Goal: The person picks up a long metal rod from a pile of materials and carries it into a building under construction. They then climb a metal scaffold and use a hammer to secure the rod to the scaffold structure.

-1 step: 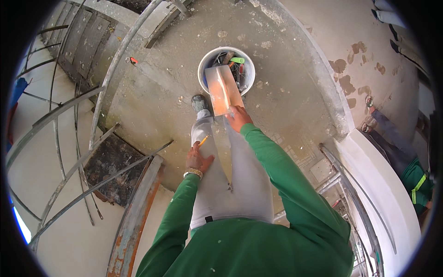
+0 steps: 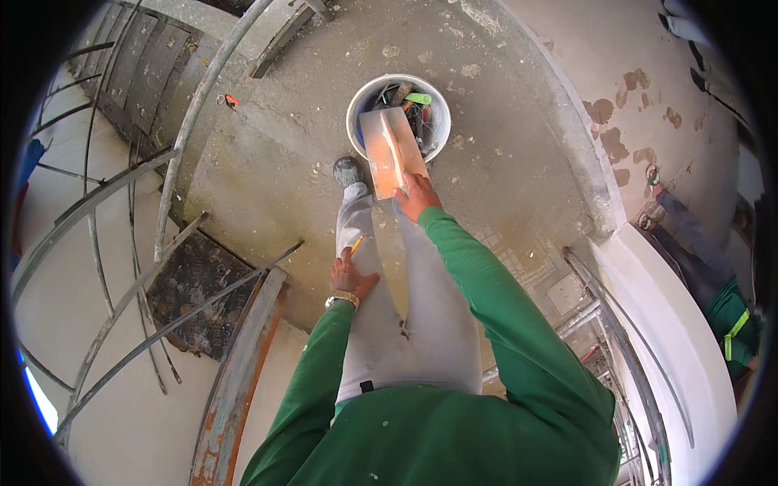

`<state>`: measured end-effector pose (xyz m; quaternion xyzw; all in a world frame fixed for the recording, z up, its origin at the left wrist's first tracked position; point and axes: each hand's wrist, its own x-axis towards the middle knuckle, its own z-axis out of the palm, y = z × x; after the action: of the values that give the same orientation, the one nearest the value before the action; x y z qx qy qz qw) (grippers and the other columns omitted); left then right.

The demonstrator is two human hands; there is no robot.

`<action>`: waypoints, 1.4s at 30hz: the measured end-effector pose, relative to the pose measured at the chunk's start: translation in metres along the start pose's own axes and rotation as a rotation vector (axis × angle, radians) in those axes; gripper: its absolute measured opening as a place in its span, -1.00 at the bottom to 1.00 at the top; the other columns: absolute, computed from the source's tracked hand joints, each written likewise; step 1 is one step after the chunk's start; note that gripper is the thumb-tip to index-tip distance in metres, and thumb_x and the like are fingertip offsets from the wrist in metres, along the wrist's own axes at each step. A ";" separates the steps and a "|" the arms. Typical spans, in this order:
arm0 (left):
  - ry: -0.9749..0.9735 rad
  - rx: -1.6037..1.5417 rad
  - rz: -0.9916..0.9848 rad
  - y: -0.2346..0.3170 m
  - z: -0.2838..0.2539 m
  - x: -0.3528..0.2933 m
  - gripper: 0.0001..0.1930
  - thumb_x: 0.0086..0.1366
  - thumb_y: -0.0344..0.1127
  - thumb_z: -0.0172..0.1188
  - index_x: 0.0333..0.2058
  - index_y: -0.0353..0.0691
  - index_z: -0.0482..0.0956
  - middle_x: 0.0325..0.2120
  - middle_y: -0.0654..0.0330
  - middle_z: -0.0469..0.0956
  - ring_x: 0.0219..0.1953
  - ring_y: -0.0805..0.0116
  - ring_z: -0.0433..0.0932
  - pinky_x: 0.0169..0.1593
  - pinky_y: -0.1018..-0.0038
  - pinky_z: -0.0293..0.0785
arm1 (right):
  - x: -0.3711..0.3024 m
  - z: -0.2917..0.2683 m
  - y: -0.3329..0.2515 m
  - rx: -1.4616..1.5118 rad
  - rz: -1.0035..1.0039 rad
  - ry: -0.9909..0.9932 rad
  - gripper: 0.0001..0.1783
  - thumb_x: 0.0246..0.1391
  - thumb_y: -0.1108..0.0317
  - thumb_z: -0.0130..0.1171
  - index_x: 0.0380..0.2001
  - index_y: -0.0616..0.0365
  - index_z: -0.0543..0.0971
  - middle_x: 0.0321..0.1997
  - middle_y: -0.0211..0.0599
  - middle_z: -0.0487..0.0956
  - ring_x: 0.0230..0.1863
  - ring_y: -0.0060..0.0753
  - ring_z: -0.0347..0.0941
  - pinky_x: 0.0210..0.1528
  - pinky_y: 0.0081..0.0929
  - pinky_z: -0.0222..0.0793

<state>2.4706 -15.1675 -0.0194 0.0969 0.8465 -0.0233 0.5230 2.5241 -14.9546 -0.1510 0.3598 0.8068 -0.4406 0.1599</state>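
Holding now: my right hand is closed on one flat trowel, over the bucket at 12 o'clock.
Left hand: closed on one yellow pencil.
Bucket: one, white, full of tools.
Shoe: one, at the bucket's 7 o'clock.

Rough grey concrete landing, pitted and stained, lying in bright daylight. Curved metal railing running along its left edge; rusted stair stringer and dark mesh tread descending beside it. Patched plaster wall rising at right, white curved parapet bending below it. Pale floor showing beneath.
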 end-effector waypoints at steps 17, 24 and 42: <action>-0.126 -1.260 0.018 -0.023 0.009 0.034 -0.58 0.25 -0.02 0.21 -0.15 -0.29 0.50 -0.58 0.46 0.32 -0.56 0.69 0.19 -0.50 0.68 0.10 | -0.024 0.046 -0.048 0.565 0.301 0.111 -0.38 -0.06 0.35 0.18 0.04 0.36 0.21 -0.23 0.08 0.55 -0.21 -0.09 0.54 -0.17 -0.28 0.45; 0.270 -1.025 -0.121 -0.033 0.009 0.015 -0.81 0.21 -0.26 0.26 -0.31 -0.22 0.50 -0.54 0.40 0.44 -0.60 0.67 0.31 -0.60 0.63 0.13 | -0.060 0.060 -0.088 0.741 0.260 -0.049 -0.53 0.00 0.26 0.19 -0.10 0.29 0.30 -0.29 0.04 0.56 -0.40 0.02 0.54 -0.36 -0.22 0.44; 0.257 -1.354 -0.567 -0.065 0.024 0.046 -0.83 0.23 -0.33 0.12 -0.53 -0.19 0.45 -0.78 0.41 0.25 -0.79 0.60 0.14 -0.68 0.56 0.03 | 0.122 0.124 0.028 0.046 -0.026 0.106 -0.83 0.01 0.26 0.11 -0.42 0.10 0.58 -0.38 -0.15 0.54 -0.30 0.01 0.48 -0.23 -0.15 0.41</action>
<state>2.4592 -15.2276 -0.0754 -0.4667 0.7226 0.3807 0.3392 2.4527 -14.9939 -0.3075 0.3756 0.8084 -0.4414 0.1028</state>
